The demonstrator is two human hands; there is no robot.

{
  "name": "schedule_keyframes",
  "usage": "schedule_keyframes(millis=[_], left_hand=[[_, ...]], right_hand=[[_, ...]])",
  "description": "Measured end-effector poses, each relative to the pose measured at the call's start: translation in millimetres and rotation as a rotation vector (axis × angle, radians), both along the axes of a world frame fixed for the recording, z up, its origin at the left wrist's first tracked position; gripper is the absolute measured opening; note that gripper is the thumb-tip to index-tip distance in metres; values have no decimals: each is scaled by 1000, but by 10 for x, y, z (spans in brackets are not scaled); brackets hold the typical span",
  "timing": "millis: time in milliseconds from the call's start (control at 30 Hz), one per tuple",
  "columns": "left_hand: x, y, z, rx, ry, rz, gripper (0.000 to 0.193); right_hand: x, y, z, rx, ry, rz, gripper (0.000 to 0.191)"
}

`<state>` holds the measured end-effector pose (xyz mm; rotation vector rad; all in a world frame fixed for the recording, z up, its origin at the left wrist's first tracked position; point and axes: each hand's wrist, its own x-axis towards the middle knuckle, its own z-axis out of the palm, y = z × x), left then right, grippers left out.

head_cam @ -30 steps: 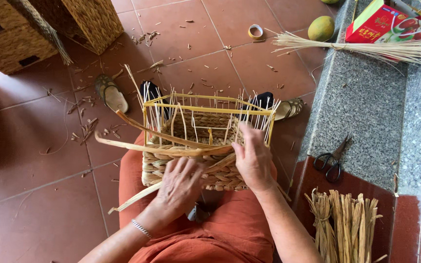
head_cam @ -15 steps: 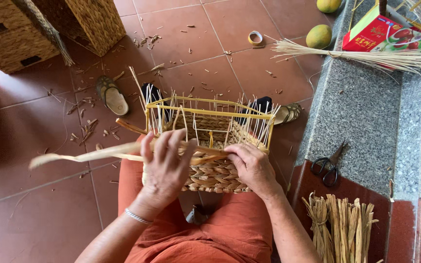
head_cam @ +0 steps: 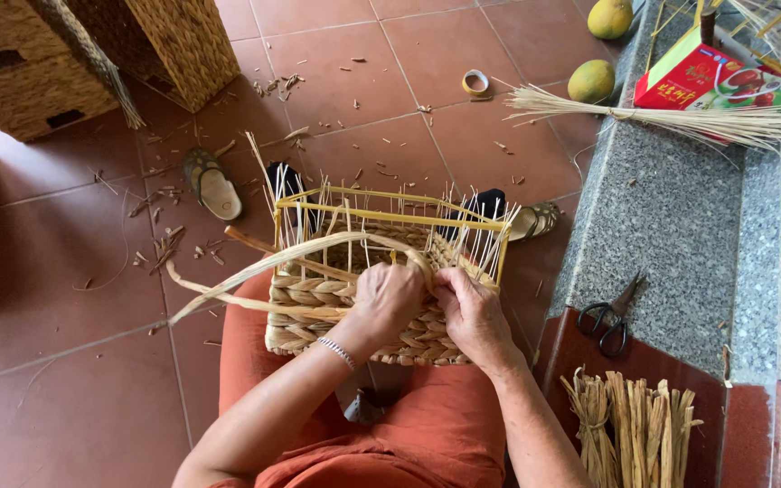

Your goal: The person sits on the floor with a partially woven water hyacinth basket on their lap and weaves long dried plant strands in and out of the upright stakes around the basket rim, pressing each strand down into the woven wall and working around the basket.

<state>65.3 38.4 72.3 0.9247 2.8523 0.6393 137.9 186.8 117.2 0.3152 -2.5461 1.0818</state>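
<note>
Hands, left hand (head_cam: 389, 294) and right hand (head_cam: 470, 312), pinch the long straw strip (head_cam: 268, 262) at the basket (head_cam: 318, 303); pull it snug between the thin sticks (head_cam: 472, 230).

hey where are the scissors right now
The scissors lie on the grey stone ledge at right, beyond the bundle of dried stalks, right of the basket.

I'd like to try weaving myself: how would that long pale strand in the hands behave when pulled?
The strand arcs in a loop from the left hand without kinking, so it is probably pliable yet springy. It looks flat and dry, likely light. Tight bends at the half-woven basket suggest it folds rather than snaps.
</note>
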Motion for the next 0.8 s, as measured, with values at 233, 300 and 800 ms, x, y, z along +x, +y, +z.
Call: schedule_keyframes(millis=[233,300,800], left_hand=[[-42,-104,32,410,-90,173,28],[9,-201,65,542,-397,245,24],[362,-1035,539,258,360,23,48]], right_hand=[[10,-12,-22,13,-31,-42,11],[11,-35,-12,19,-49,-75,9],[-57,-125,65,166,26,-17,9]])
